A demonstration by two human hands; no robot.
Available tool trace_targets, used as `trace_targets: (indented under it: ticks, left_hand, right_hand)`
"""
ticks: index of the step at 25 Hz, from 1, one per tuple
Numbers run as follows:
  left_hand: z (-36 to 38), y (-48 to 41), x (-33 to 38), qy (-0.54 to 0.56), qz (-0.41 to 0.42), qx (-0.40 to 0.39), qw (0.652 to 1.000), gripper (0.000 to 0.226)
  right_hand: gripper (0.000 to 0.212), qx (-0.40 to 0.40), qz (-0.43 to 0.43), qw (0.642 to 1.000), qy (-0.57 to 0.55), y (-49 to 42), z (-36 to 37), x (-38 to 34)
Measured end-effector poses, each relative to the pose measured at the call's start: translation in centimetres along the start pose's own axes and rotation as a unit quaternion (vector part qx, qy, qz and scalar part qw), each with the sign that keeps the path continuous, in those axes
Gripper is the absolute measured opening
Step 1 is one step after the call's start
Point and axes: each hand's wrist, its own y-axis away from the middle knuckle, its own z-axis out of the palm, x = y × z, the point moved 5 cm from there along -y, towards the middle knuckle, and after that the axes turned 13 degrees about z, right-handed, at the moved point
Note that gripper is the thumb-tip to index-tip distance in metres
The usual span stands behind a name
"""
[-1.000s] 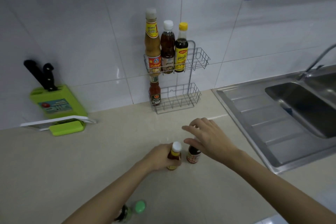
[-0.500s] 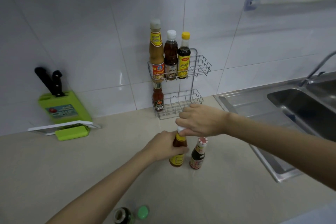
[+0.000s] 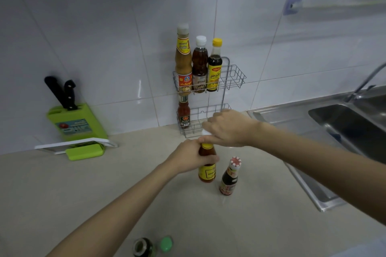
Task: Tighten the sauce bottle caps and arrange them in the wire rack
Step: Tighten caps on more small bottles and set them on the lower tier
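Note:
An amber sauce bottle with a yellow label [image 3: 207, 170] stands on the beige counter. My left hand [image 3: 191, 157] grips its shoulder; my right hand [image 3: 228, 128] is closed over its white cap from above. Beside it on the right stands a dark bottle with a red-and-white cap [image 3: 229, 176]. The two-tier wire rack [image 3: 234, 78] hangs on the tiled wall: three tall bottles [image 3: 199, 64] fill the left of its top tier, and a small red bottle [image 3: 183, 113] sits at the left of the lower tier. An uncapped dark bottle [image 3: 142, 247] and a loose green cap [image 3: 166, 243] lie at the bottom edge.
A green knife block [image 3: 76, 122] with two black-handled knives stands on the left against the wall, a white-framed board [image 3: 75, 145] in front of it. A steel sink [image 3: 342, 123] with a faucet [image 3: 363, 83] occupies the right side.
My right hand has moved from beside the bottles onto the amber bottle's cap and closed on it. The left hand has kept its hold. The camera has tilted, shifting the scene lower in view.

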Motion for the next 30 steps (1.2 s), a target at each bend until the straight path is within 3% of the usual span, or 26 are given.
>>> trace_targets:
  ticks: [5,8,10,13,17,21,24,27,30]
  left_hand:
    - [-0.3,-1.0,-0.2,-0.08,-0.004,-0.005,0.997,0.043]
    - [-0.4,-1.0,-0.2,-0.017,0.005,-0.018,1.0,0.039]
    - [-1.2,-1.3,0.1,0.05,0.019,-0.026,0.998,0.037]
    - [-2.2,-2.2,0.7,0.062,0.036,-0.043,0.997,0.033]
    - [-2.4,-3.9,-0.4,0.149,0.025,-0.031,0.988,0.037]
    - [-1.3,-4.9,-4.8,0.195,-0.045,-0.034,0.979,0.046]
    - [-1.1,-5.9,-10.1,0.186,-0.152,0.055,0.969,0.043]
    - [-1.7,-7.3,-13.3,0.185,-0.228,0.131,0.947,0.026]
    - [-1.4,-9.2,-14.2,0.206,-0.249,0.102,0.941,0.038]
  right_hand:
    - [0.069,-0.075,0.123,0.989,0.042,-0.8,0.2,0.6]
    - [0.065,-0.1,0.137,0.985,0.0,-1.2,0.8,0.7]
    - [0.052,-0.089,0.112,0.985,-0.098,-1.3,1.2,1.4]
    - [0.036,-0.039,0.075,0.977,-0.194,-1.7,2.0,2.0]
    - [0.036,0.03,0.183,0.939,-0.289,-2.7,4.4,3.9]
    - [0.033,0.009,0.295,0.872,-0.389,-3.3,8.2,6.5]
    - [0.027,0.074,0.332,0.867,-0.365,-4.4,9.6,7.1]
    - [0.022,0.116,0.336,0.838,-0.413,-5.8,11.2,8.1]
    - [0.018,0.14,0.31,0.838,-0.426,-7.2,12.2,8.4]
